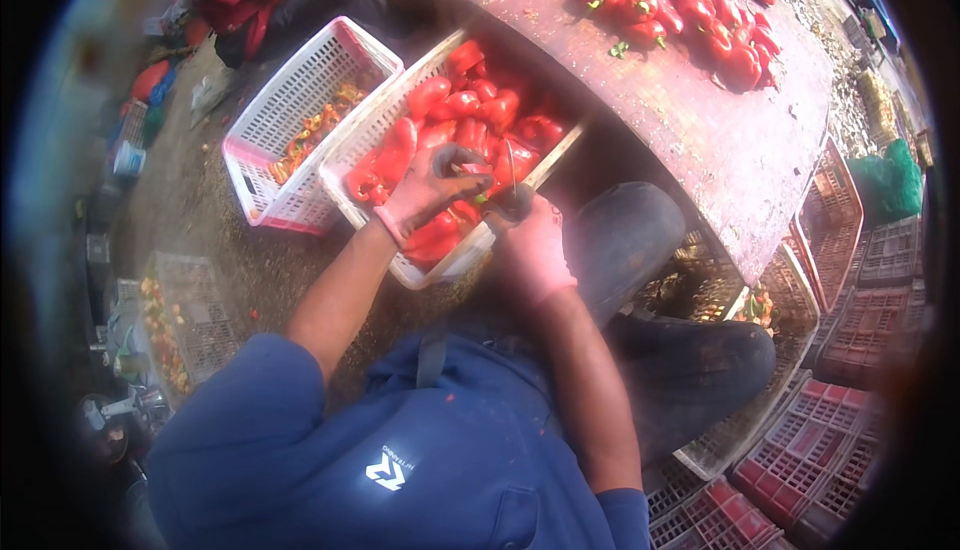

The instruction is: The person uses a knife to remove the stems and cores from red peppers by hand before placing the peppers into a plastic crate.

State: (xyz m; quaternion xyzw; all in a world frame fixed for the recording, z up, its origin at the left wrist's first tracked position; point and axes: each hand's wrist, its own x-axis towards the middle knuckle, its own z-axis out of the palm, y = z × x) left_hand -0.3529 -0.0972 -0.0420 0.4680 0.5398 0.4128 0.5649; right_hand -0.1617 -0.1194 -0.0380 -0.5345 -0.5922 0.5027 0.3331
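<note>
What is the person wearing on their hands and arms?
Both hands wear thin pink gloves that end at the wrists: the left hand and the right hand. The left glove has dark smudges on it. The forearms are bare below short blue sleeves. The blue top has a small white mark on its front.

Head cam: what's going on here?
A seated person works over a white crate full of red peppers. The gloved left hand grips a pepper piece while the right hand holds a small knife against it. A second white crate holds scraps. More whole peppers lie on the table.
</note>
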